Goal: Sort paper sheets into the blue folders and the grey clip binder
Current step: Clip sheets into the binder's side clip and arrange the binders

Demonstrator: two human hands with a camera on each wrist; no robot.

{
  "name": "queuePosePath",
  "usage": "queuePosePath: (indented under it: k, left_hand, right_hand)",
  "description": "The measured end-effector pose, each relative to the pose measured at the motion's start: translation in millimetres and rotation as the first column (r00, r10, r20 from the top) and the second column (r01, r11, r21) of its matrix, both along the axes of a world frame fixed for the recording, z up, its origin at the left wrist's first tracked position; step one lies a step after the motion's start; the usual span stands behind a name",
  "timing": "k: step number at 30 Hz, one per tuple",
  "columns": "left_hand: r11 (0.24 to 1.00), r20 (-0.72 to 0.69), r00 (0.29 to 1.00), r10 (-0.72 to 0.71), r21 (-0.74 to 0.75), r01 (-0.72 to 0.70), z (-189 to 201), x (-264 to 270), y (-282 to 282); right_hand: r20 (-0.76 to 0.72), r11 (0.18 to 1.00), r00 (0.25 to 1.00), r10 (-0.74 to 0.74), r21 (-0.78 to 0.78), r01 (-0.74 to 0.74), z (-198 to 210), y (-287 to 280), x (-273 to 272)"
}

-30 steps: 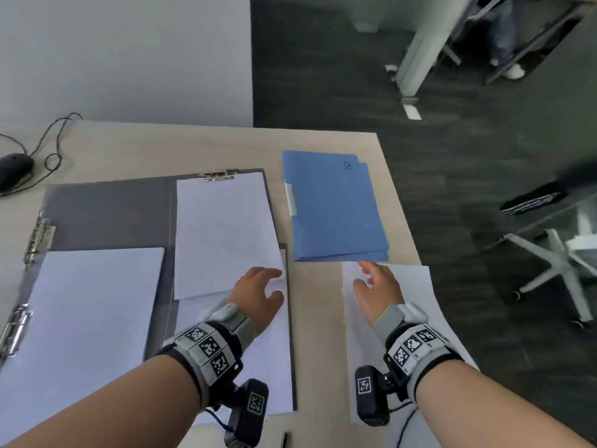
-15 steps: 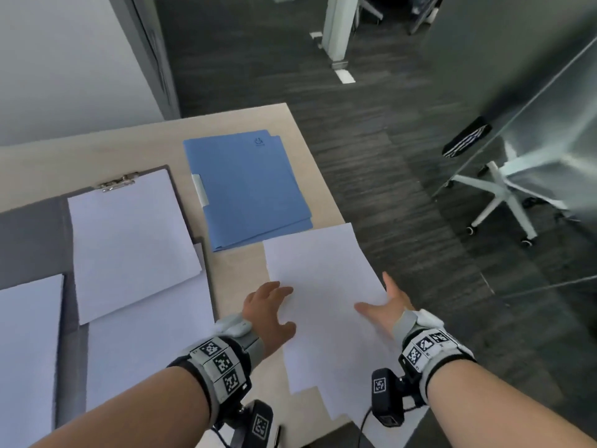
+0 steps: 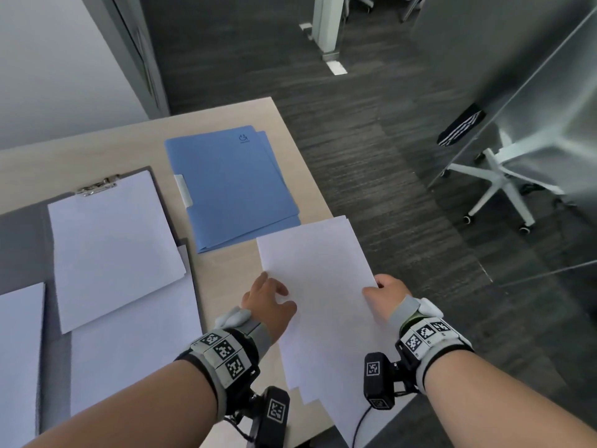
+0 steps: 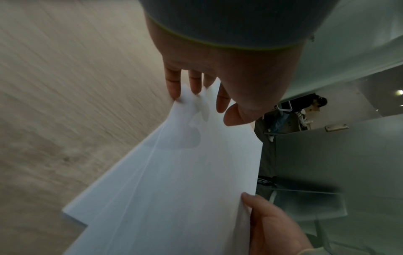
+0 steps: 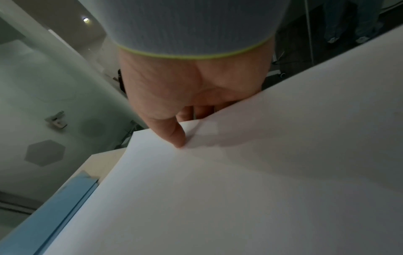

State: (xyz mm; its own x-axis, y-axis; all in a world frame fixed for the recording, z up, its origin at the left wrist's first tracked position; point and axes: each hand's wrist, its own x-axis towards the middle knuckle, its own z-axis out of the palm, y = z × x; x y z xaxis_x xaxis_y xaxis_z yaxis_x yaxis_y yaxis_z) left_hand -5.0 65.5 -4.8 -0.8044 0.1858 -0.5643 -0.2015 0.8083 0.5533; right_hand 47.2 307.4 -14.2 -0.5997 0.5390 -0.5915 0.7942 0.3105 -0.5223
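Both hands held the loose stack of paper sheets (image 3: 318, 286) at the desk's (image 3: 226, 118) near right corner; the left hand (image 3: 269, 305) pinched its left edge, fingers curled over the top, and the right hand (image 3: 386, 294) gripped the right edge, thumb on top and fingers beneath; the stack was fanned and partly overhanging the desk edge. The blue folders (image 3: 232, 189) lay closed just beyond the fingertips, the stack's far corner near or touching their near edge; nothing appeared filed in them yet. The grey clip binder (image 3: 29, 240) lay open well to the left of the left hand, already bearing white sheets, one under its metal clip (image 3: 97, 186); by my judgement sorting was partway, folders remaining. A small dark logo (image 3: 244, 137) marked the top folder; its lettering was too small to read.
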Motion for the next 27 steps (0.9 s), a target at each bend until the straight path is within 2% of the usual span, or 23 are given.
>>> queuePosePath:
  k: [4,9,12,14,16,18,20,24,27]
  left_hand:
    - [0.982,0.082,0.992,0.098,0.151,-0.110,0,-11,2]
    - [0.946,0.074,0.964,0.254,0.190,-0.264,4,-28,-10]
    - [0.840,0.221,0.904,0.365,0.340,-0.423,13,-38,-18]
    - [0.796,0.308,0.893,0.329,0.418,-0.438,22,-43,-19]
    - [0.767,0.332,0.901,0.281,0.486,-0.419,32,-47,-20]
    - [0.709,0.305,0.901,0.309,0.558,-0.432,42,-52,-21]
    - [0.671,0.216,0.900,0.379,0.605,-0.428,56,-61,-29]
    - [0.618,0.059,0.915,0.398,0.720,-0.315,87,-77,-45]
    - [0.616,0.001,0.929,0.370,0.749,-0.246,102,-80,-57]
  right_hand:
    - [-0.088,0.998,0.995,-0.039,0.037,0.042,5,13,7]
    - [-0.288,0.998,0.956,-0.045,-0.052,0.032,24,17,8]
    - [-0.362,0.988,0.926,-0.107,-0.146,0.057,41,13,3]
    - [-0.403,0.977,0.902,-0.153,-0.200,0.076,49,9,-4]
    - [-0.430,0.965,0.884,-0.184,-0.251,0.079,54,1,-12]
    - [-0.449,0.959,0.872,-0.194,-0.272,0.073,59,-7,-21]
    - [-0.470,0.946,0.861,-0.194,-0.321,0.038,68,-19,-33]
    - [-0.506,0.855,0.831,-0.232,-0.513,-0.074,88,-36,-52]
    - [-0.536,0.861,0.830,-0.152,-0.485,-0.155,100,-44,-58]
